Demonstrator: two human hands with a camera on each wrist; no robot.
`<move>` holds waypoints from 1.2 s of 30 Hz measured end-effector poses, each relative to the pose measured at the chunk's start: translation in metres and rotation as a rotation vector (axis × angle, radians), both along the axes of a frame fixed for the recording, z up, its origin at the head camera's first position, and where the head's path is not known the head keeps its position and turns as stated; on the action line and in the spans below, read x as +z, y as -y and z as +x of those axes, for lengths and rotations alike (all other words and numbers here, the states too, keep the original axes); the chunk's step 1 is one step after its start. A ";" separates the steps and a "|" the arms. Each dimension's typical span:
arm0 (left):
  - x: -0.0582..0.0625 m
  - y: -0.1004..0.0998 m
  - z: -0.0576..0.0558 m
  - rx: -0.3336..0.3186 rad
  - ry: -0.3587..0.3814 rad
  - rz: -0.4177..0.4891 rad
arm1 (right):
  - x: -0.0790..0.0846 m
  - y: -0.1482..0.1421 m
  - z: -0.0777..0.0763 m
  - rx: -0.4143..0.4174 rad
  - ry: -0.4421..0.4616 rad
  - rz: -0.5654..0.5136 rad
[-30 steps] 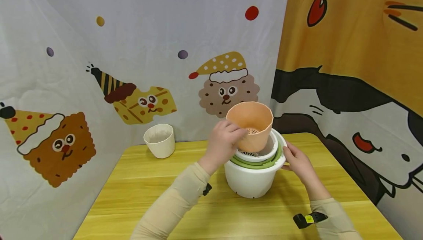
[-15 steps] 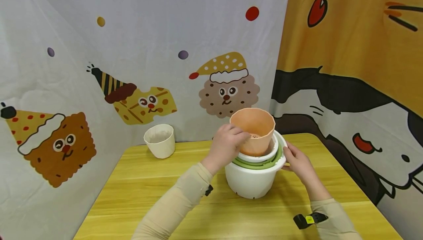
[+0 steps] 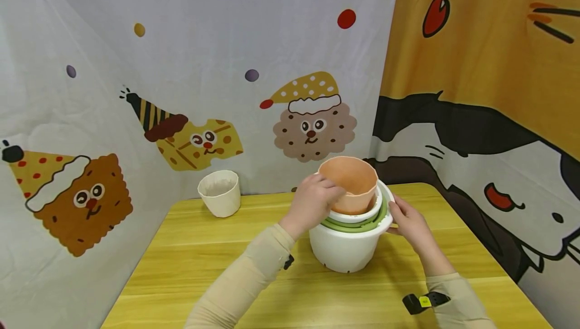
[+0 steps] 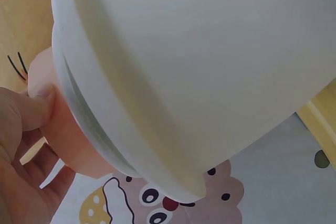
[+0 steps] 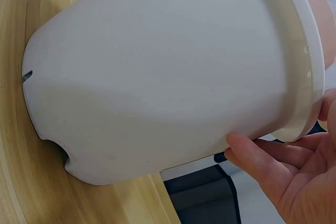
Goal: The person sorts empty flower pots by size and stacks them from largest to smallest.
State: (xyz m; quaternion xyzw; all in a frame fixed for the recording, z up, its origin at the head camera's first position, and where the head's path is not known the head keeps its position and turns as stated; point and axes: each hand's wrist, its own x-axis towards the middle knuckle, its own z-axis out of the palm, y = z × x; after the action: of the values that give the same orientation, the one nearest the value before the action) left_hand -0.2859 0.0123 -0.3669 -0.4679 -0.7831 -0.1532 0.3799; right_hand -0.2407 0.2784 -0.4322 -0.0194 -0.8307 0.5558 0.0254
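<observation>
A large white flowerpot (image 3: pixel 343 251) stands upright on the wooden table. Nested in it are a green pot (image 3: pixel 354 227) and a smaller white pot (image 3: pixel 355 217), their rims showing. An orange flowerpot (image 3: pixel 351 174) sits partly down inside that smaller pot. My left hand (image 3: pixel 315 201) pinches the orange pot's near-left rim, thumb outside in the left wrist view, where the orange wall (image 4: pixel 68 135) shows past the white rim. With my right hand (image 3: pixel 410 221) I hold the large pot's right rim; in the right wrist view its fingers (image 5: pixel 254 158) touch the white wall below that rim.
A cream-coloured pot (image 3: pixel 220 194) stands alone at the back left of the wooden table (image 3: pixel 199 253). Behind the table hangs a curtain (image 3: pixel 190 57) with cartoon prints, and an orange one (image 3: pixel 476 57) runs along the right side.
The orange pot has come down and slightly right into the nested pots, my left hand moving along with it. My right hand and the large white pot have stayed in place.
</observation>
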 end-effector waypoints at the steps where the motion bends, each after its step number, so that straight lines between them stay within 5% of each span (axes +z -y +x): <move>1: 0.000 0.000 0.000 -0.002 0.001 -0.003 | 0.000 0.000 0.000 -0.002 0.003 0.000; 36: 0.000 -0.002 0.003 0.100 0.106 -0.223 | 0.001 0.001 0.002 0.003 0.012 0.000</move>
State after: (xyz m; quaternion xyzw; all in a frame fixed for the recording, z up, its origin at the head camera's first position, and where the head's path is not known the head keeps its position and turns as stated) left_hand -0.2824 0.0141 -0.3670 -0.4589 -0.8366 -0.0706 0.2908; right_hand -0.2386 0.2771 -0.4312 -0.0216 -0.8308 0.5558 0.0199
